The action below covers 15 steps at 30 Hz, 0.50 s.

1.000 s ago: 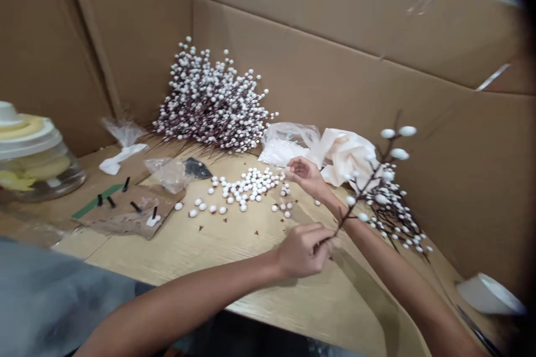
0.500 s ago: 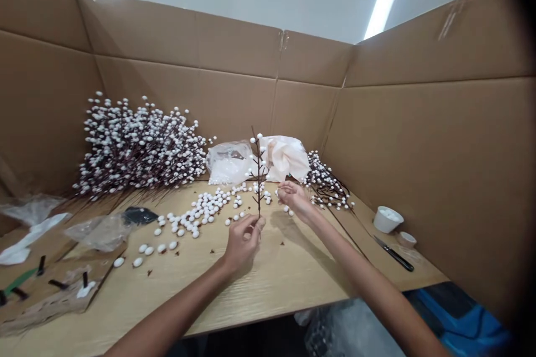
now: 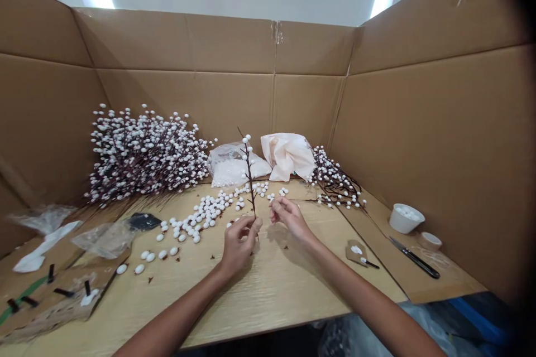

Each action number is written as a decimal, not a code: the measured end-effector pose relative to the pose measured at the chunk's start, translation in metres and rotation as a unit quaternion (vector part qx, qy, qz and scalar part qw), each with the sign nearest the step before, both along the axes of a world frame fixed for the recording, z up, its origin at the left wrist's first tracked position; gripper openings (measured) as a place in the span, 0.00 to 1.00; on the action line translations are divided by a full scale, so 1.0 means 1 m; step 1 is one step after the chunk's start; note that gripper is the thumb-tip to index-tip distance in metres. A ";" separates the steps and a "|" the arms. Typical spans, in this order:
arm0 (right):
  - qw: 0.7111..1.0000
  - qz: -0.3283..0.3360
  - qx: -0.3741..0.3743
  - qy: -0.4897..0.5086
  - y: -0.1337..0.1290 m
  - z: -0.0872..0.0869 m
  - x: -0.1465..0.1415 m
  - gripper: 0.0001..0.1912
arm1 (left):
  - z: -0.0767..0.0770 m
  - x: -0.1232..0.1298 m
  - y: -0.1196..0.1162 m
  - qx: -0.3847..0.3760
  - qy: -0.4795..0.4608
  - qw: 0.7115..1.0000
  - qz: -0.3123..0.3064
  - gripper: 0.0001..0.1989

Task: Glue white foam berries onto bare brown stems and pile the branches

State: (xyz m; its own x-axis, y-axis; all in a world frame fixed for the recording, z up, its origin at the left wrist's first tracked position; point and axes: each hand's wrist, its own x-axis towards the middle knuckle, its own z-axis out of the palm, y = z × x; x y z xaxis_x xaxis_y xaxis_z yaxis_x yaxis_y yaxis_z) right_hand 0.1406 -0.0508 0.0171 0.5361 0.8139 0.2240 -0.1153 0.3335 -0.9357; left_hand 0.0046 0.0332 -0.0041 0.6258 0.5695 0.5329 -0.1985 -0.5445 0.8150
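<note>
My left hand [image 3: 239,245] pinches the lower stem of a thin dark berry branch [image 3: 250,178], which stands upright with white foam berries near its top. My right hand [image 3: 288,218] is just to the right of the stem, its fingertips drawn together, with nothing visible between them. Loose white berries [image 3: 205,212] lie scattered on the wooden table [image 3: 268,301] just beyond both hands. Behind them, a large heap of berry branches [image 3: 146,159] lies to the left, and a smaller bunch [image 3: 335,184] lies to the right.
A plastic bag of white berries [image 3: 234,170] and crumpled cream wrapping [image 3: 288,156] sit at the back. On the right are a white cup [image 3: 405,217] and a black-handled knife [image 3: 414,259]. Black pieces lie on cardboard [image 3: 54,304] at left. Cardboard walls [image 3: 218,100] surround the table.
My view has swung from a tilted close look to a level, wider one. The branch has moved slightly left and stays upright in my left hand. Both hands sit slightly lower in view.
</note>
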 end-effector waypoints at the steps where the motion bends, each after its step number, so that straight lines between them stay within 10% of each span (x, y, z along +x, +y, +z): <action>1: 1.000 0.004 -0.003 -0.004 -0.001 -0.001 -0.002 0.19 | 0.001 0.000 -0.001 -0.005 0.002 1.000 -0.001 0.11; 15: 0.962 0.180 -0.143 -0.144 -0.015 -0.008 -0.017 0.13 | 0.001 0.001 0.002 -0.061 -0.011 0.997 0.042 0.12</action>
